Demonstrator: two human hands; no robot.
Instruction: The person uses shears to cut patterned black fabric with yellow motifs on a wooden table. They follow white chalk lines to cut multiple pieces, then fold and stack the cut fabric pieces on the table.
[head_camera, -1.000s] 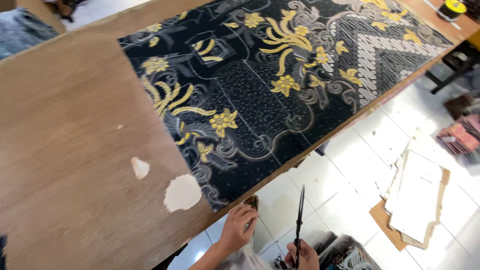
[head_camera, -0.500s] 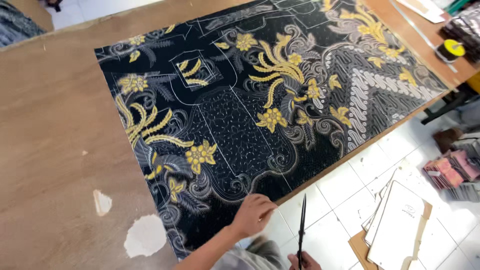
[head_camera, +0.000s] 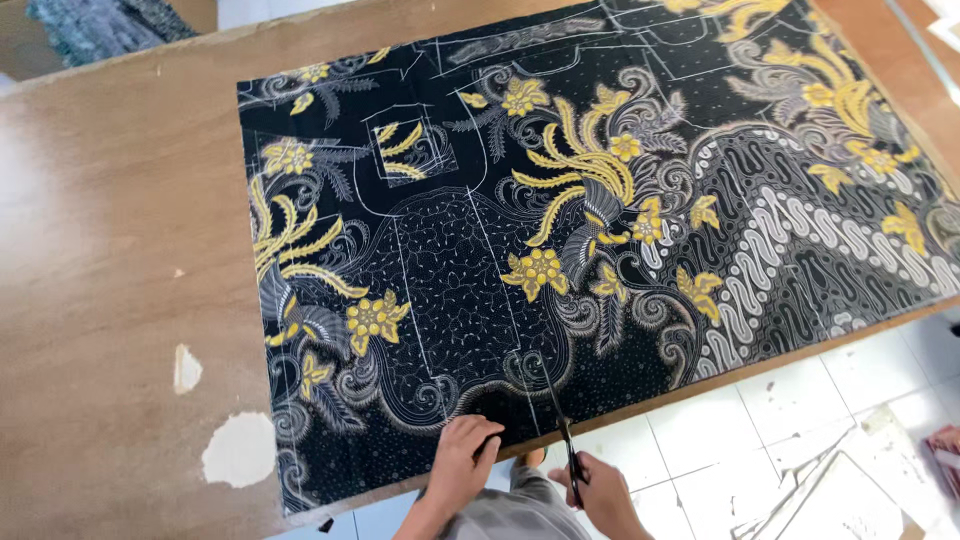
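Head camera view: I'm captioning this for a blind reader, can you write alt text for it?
A person's right hand holds scissors at the near edge of a black fabric with yellow flowers and white pattern lines, spread on a wooden table. The left hand presses the cloth beside the blades. White floor tiles show below the table.

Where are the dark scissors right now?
In the head view, the dark scissors sit at bottom centre in the right hand, blades on the black-and-gold patterned cloth's near edge, beside the left hand.
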